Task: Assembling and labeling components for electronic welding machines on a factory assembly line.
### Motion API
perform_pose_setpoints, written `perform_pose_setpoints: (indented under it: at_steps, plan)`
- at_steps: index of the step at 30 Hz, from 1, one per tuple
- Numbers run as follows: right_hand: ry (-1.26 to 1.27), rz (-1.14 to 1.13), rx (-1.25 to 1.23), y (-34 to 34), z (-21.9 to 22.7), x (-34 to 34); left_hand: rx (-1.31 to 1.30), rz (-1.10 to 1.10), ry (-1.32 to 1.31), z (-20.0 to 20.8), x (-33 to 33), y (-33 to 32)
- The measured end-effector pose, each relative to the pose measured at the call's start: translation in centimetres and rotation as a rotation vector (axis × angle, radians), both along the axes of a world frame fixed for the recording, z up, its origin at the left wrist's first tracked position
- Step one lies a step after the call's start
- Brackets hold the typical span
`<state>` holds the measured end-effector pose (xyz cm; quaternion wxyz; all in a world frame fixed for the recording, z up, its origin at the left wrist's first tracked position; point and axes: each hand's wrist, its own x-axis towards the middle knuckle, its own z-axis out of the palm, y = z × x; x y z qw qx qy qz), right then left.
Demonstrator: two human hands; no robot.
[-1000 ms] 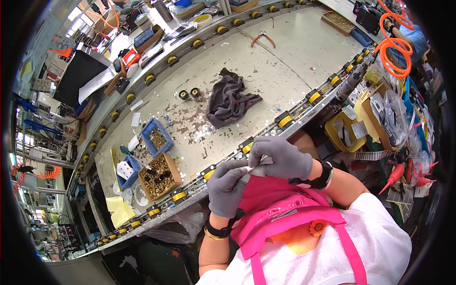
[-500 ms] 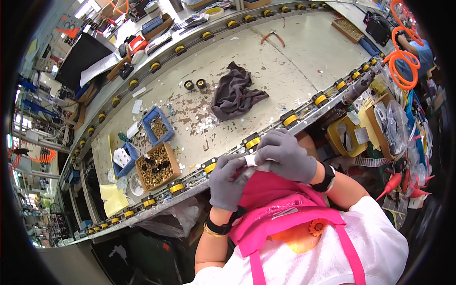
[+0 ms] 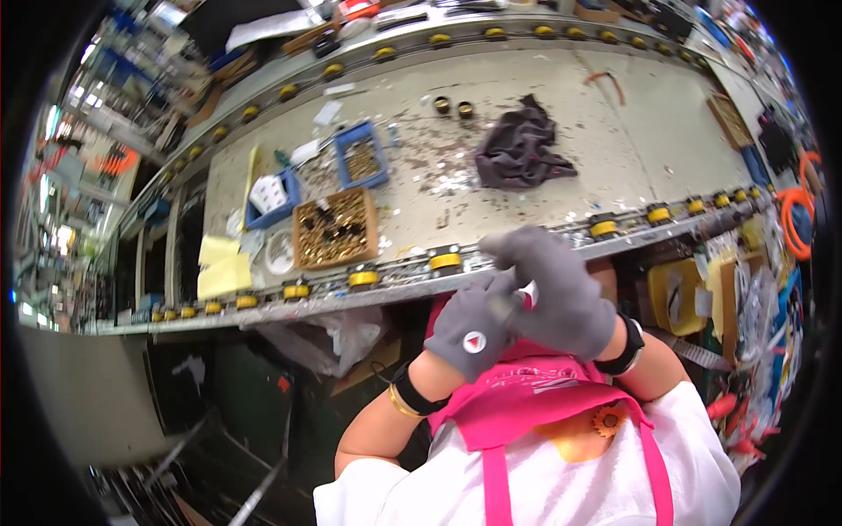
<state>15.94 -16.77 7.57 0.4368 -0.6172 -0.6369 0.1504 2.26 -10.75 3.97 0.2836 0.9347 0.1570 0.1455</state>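
My left hand point(image 3: 478, 326), in a grey glove, is curled in front of my apron, its back turned up. A round white sticker point(image 3: 474, 342) with a red mark sits on that glove. Over its fingers reaches my right hand point(image 3: 566, 294), gloved alike, with one finger stretched out to the left; motion blurs its fingertips. A bit of a small white piece point(image 3: 529, 294) shows between the hands, and the left fingers seem closed on it. Most of that piece is hidden. Both hands are just on my side of the roller rail point(image 3: 445, 261).
Beyond the rail, the worn table point(image 3: 421, 210) holds a cardboard box point(image 3: 373, 230) of brass-coloured parts, blue bins point(image 3: 383, 168), yellow paper point(image 3: 224, 276), a dark cloth point(image 3: 522, 149), two black round parts point(image 3: 442, 107) and orange-handled pliers point(image 3: 605, 79). A yellow bin point(image 3: 662, 294) stands at right.
My view has swung, so the table and bins appear shifted. The left hand has turned its back up, showing the sticker; my right hand has moved over it, covering most of the white piece.
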Motion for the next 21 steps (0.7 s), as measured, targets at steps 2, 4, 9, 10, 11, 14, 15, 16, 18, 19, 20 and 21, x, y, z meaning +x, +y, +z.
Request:
perform_pose_setpoints:
  at_steps: [2, 4, 9, 10, 11, 14, 15, 16, 18, 19, 20, 21]
  plan:
    - [0.213, -0.014, -0.033, 0.3, -1.6, 1.9, -0.176, 0.018, -0.09, 0.3, -3.5, 0.5]
    - [0.29, -0.089, -0.011, 0.7, -4.6, 3.9, -0.291, 0.374, -0.126, -1.2, -9.3, 1.3]
    - [0.269, -0.102, -0.111, 0.7, -11.1, 4.9, -0.696, 1.291, -0.089, -8.1, -26.0, 4.6]
    - [0.268, -0.109, -0.137, 0.6, -11.9, 4.7, -0.786, 1.252, -0.097, -9.7, -27.0, 5.6]
    - [0.269, -0.117, -0.137, 0.6, -12.1, 4.4, -0.879, 1.206, -0.103, -10.5, -27.5, 6.3]
    - [0.05, -0.11, 0.018, 0.8, -12.1, 4.1, -0.788, 0.979, 0.411, -9.0, -27.5, 8.8]
    - [0.131, -0.125, 0.023, 0.9, -12.1, 3.7, -0.69, 0.898, 0.582, -7.8, -28.0, 10.3]
    - [0.127, -0.123, 0.027, 1.0, -12.0, 3.7, -0.63, 0.938, 0.567, -6.7, -28.6, 11.8]
    - [0.087, -0.141, -0.026, 1.1, -12.0, 4.4, -0.675, 1.071, 0.424, -1.6, -25.7, 14.4]
    - [0.072, -0.15, -0.052, 1.3, -11.9, 4.5, -0.743, 1.1, 0.235, -0.9, -25.7, 16.6]
    - [0.066, -0.155, -0.043, 1.5, -12.2, 4.8, -0.617, 1.098, 0.158, -0.8, -24.9, 19.3]
    - [0.016, -0.171, -0.045, 1.5, -12.8, 5.3, -0.646, 1.08, 0.009, -0.8, -22.9, 21.8]
